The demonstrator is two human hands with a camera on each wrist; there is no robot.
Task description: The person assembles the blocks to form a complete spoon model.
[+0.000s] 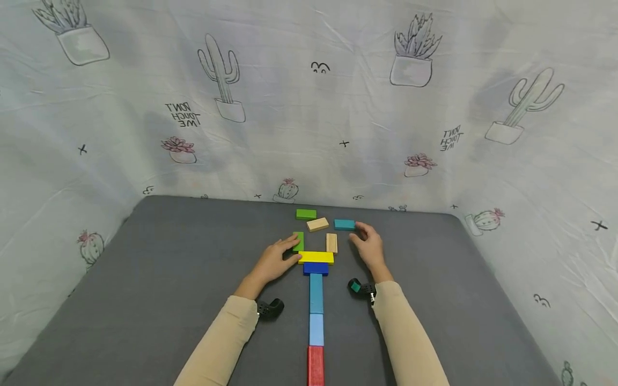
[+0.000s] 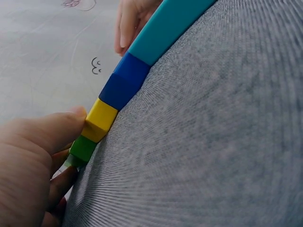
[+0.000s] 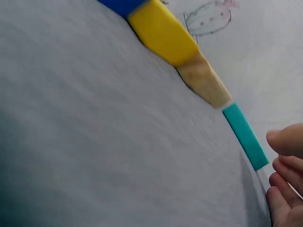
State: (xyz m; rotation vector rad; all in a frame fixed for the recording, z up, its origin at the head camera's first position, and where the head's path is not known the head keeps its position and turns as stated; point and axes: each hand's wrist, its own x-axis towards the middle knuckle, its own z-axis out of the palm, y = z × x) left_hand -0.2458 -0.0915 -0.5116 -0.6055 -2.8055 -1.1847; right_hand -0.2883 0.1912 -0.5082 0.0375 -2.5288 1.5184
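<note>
My left hand (image 1: 277, 260) has its thumb at the left end of the yellow block (image 1: 316, 257) and its fingers along the upright green block (image 1: 299, 241). In the left wrist view the thumb tip meets the yellow block, with fingers beside the green block. Near the right end of the teal block (image 1: 344, 225) is my right hand (image 1: 369, 247), thumb and fingers spread apart. The right wrist view shows a gap between that hand and the teal block (image 3: 245, 136). A plain wooden block (image 1: 331, 243) stands off the yellow block's right end.
Below the yellow block runs a line of dark blue (image 1: 316, 269), blue (image 1: 316, 294), light blue (image 1: 316, 329) and red (image 1: 316, 364) blocks. Farther back lie a tilted wooden block (image 1: 317, 224) and another green block (image 1: 306, 214). A printed cloth (image 1: 299, 107) hangs behind the grey table (image 1: 193, 257).
</note>
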